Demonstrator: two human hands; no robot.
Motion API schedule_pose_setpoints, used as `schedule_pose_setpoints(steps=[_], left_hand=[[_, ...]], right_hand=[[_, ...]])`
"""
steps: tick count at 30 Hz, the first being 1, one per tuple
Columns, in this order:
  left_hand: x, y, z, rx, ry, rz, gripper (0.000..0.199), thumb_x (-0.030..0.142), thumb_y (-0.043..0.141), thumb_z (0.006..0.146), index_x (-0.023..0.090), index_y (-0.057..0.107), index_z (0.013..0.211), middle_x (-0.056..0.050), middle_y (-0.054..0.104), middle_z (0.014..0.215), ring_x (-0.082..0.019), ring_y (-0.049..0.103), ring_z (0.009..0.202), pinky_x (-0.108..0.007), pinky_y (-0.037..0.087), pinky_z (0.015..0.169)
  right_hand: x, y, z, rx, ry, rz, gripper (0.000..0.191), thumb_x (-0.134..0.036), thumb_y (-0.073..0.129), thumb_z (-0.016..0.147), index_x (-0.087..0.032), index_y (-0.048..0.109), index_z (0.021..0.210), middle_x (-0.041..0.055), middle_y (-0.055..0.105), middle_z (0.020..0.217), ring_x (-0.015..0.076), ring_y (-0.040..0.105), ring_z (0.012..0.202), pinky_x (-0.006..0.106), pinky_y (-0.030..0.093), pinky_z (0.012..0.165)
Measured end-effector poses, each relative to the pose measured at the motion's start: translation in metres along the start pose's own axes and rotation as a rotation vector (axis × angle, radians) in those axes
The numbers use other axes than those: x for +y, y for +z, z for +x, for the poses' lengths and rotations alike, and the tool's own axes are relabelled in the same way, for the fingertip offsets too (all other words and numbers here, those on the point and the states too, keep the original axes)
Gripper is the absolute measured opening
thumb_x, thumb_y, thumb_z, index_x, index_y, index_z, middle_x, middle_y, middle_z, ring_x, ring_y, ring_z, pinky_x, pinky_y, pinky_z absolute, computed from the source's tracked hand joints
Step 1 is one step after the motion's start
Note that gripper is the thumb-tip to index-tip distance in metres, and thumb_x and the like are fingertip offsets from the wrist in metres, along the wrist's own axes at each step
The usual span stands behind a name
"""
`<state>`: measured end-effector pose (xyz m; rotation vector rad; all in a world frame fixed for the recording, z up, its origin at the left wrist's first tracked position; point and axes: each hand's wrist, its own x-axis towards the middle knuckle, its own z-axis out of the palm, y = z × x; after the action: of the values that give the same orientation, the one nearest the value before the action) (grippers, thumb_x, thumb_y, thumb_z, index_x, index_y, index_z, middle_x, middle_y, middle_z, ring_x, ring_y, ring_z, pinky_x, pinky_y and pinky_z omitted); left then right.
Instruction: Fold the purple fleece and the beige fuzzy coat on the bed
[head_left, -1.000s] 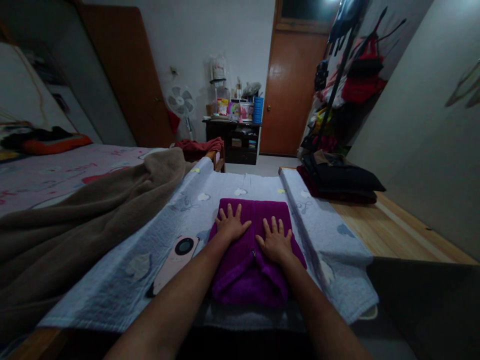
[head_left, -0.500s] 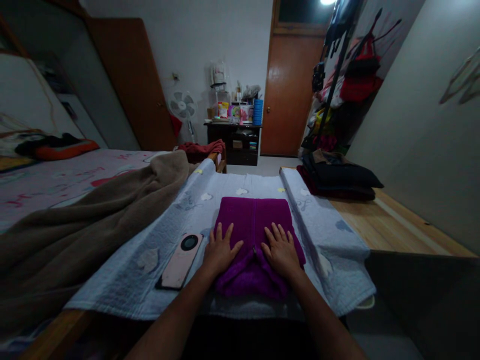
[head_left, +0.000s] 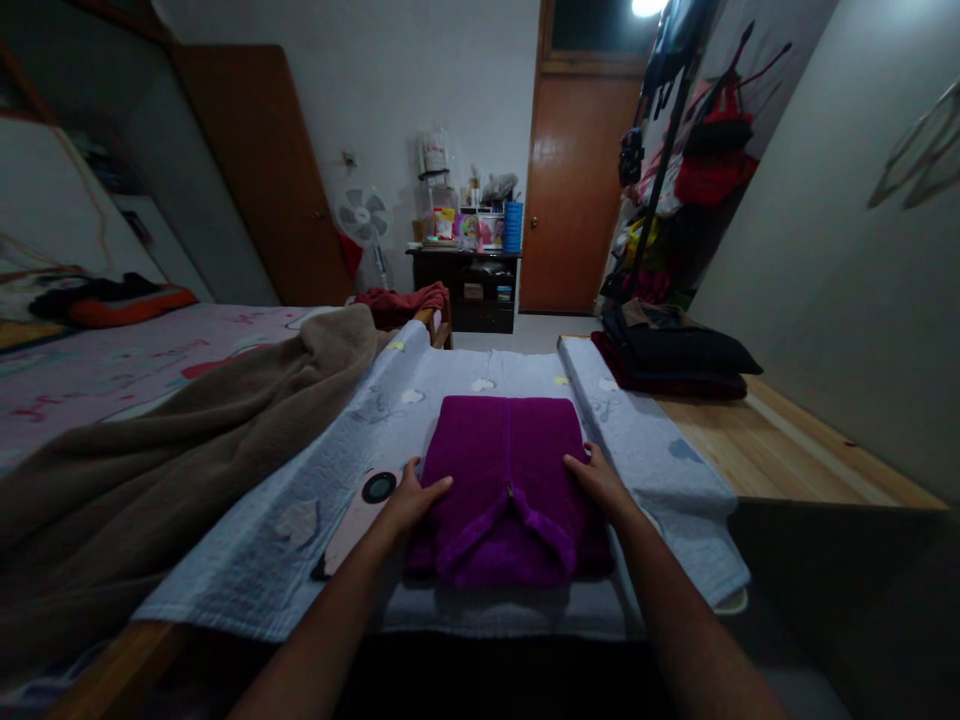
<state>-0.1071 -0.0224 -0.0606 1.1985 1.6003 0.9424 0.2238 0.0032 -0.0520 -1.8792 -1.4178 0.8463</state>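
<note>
A folded purple zip-up jacket lies flat on a pale blue quilted cloth, its zipper running down the middle and its collar toward me. My left hand grips the jacket's left edge, thumb on top and the other fingers down along the side, partly hidden. At the right edge, my right hand holds on in the same way, its thumb resting on the fabric. A pink phone with a round black camera ring lies face down beside my left wrist, which covers part of it.
On the left, a brown blanket spreads over a bed with a pink sheet. To the right, dark folded clothes are stacked on a wooden board. A fan and a black cabinet stand at the back.
Both hands have slid outward from the top of the jacket to its left and right edges. My left hand and forearm now cover part of the phone.
</note>
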Motion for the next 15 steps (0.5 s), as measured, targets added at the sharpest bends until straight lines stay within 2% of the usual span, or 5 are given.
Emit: schedule_pose_setpoints(steps=[3, 5, 9, 12, 15], left_hand=[[0.0, -0.002, -0.006, -0.241, -0.099, -0.282, 0.056, 0.041, 0.069, 0.078, 0.013, 0.054, 0.125, -0.016, 0.067, 0.12, -0.025, 0.069, 0.1, -0.037, 0.055, 0.09], [0.0, -0.002, -0.012, -0.34, -0.155, -0.39, 0.05, 0.043, 0.073, 0.074, 0.013, 0.062, 0.112, -0.015, 0.073, 0.107, -0.026, 0.071, 0.092, -0.038, 0.056, 0.087], [0.006, 0.0, -0.019, -0.327, -0.157, -0.486, 0.056, 0.037, 0.081, 0.065, 0.015, 0.062, 0.113, -0.013, 0.074, 0.103, -0.028, 0.071, 0.094, -0.04, 0.056, 0.087], [0.01, 0.001, -0.023, -0.326, -0.066, -0.509, 0.062, 0.03, 0.083, 0.061, 0.016, 0.06, 0.117, -0.013, 0.072, 0.109, -0.029, 0.069, 0.101, -0.04, 0.053, 0.092], [0.013, 0.001, -0.022, -0.272, 0.035, -0.483, 0.067, 0.026, 0.083, 0.058, 0.017, 0.058, 0.119, -0.012, 0.07, 0.116, -0.029, 0.066, 0.106, -0.039, 0.052, 0.094]], right_hand=[[-0.001, -0.004, 0.01, -0.021, 0.141, 0.156, 0.075, -0.045, 0.057, 0.083, -0.008, 0.033, 0.145, 0.0198, 0.061, 0.126, 0.0271, 0.066, 0.104, 0.035, 0.055, 0.082], [-0.006, -0.004, 0.012, -0.05, 0.168, 0.225, 0.069, -0.044, 0.058, 0.083, -0.008, 0.041, 0.139, 0.0189, 0.065, 0.12, 0.0263, 0.069, 0.096, 0.034, 0.056, 0.075], [-0.019, -0.002, 0.011, -0.132, 0.187, 0.464, 0.052, -0.036, 0.068, 0.078, -0.015, 0.055, 0.123, 0.0115, 0.073, 0.101, 0.0229, 0.071, 0.078, 0.032, 0.057, 0.068], [-0.027, -0.003, 0.015, -0.213, 0.263, 0.629, 0.043, -0.034, 0.071, 0.076, -0.016, 0.061, 0.114, 0.0087, 0.075, 0.088, 0.0223, 0.07, 0.071, 0.034, 0.058, 0.067], [-0.033, -0.007, 0.021, -0.373, 0.37, 0.795, 0.03, -0.035, 0.064, 0.083, -0.013, 0.064, 0.103, 0.0104, 0.075, 0.081, 0.0226, 0.071, 0.07, 0.036, 0.059, 0.071]])
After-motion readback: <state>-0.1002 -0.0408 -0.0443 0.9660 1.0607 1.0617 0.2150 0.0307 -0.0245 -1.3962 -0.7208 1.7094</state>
